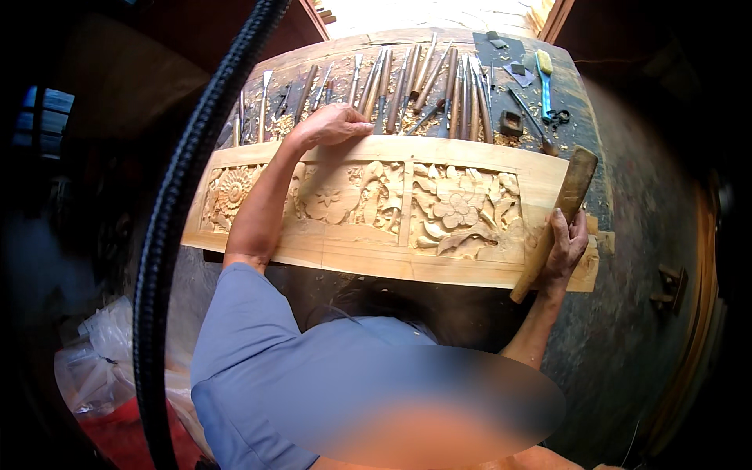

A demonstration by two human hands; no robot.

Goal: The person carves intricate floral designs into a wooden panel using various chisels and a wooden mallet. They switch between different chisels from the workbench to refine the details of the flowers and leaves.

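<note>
A long pale wooden board (pixel 462 270) lies across the bench in front of me, its sunken panels carved with flowers and leaves. My right hand (pixel 568 244) is wrapped round a worn wooden mallet (pixel 578 176), which slants over the board's right end. At the board's far edge is my left hand (pixel 333 124), its fingers curled in and the thumb pointing right. Whatever those fingers may hold is hidden under the hand. Just beyond it lies a row of wood-handled chisels (pixel 397 90), several with blades pointing away.
Wood shavings (pixel 282 127) litter the dark workbench (pixel 589 102). A blue-handled brush (pixel 544 82), a small dark block (pixel 511 123) and black scissors (pixel 558 117) are at the far right. A thick black braided cable (pixel 157 258) crosses the left side; clear plastic (pixel 98 364) lies below.
</note>
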